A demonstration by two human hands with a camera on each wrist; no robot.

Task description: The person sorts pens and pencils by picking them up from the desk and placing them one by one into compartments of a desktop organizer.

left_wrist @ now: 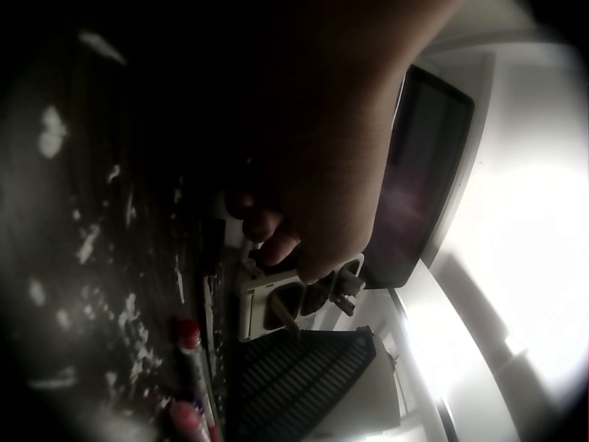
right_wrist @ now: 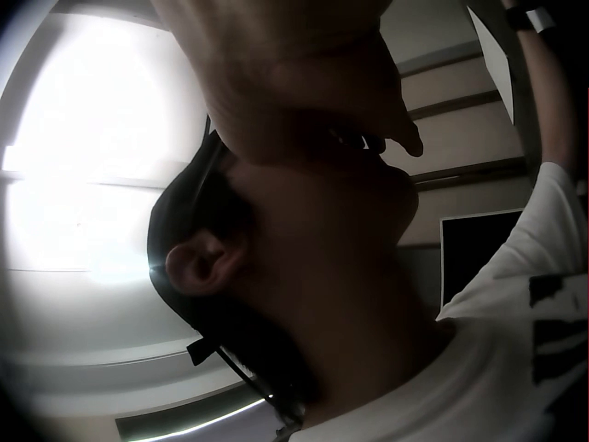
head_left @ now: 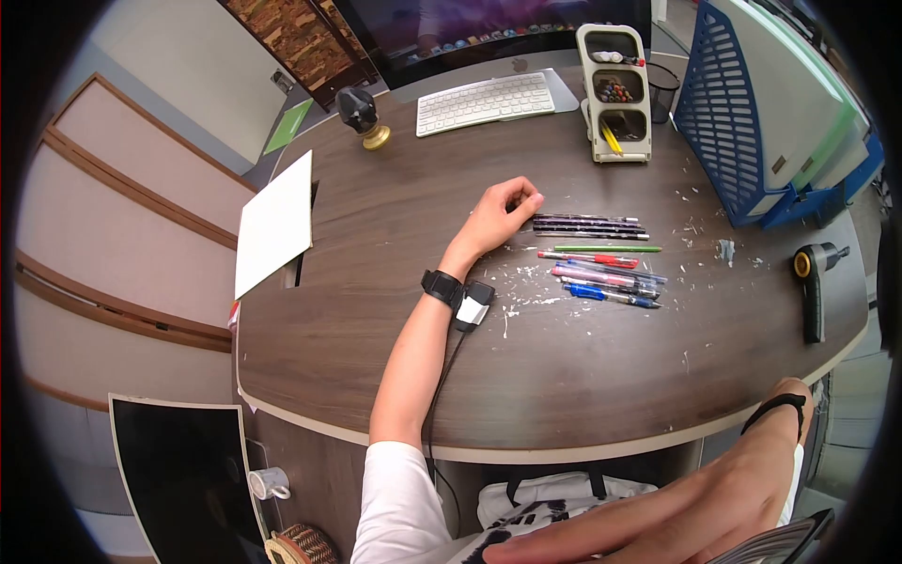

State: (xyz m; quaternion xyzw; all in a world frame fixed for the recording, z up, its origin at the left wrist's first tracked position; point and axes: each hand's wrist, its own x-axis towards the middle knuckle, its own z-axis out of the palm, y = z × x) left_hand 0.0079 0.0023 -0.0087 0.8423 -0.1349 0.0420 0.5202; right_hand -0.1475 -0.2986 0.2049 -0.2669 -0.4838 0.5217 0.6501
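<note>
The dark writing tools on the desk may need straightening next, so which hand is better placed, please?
Probably the left hand: it is beside the dark writing tools on the desk, whereas the right hand is raised at the face.

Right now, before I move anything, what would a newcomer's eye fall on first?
Probably the row of pens and pencils on the dark desk, with the left hand at its upper left end. White flecks scattered around the row stand out against the brown top. Next, perhaps, the tall blue file holder at the head view's upper right.
</note>
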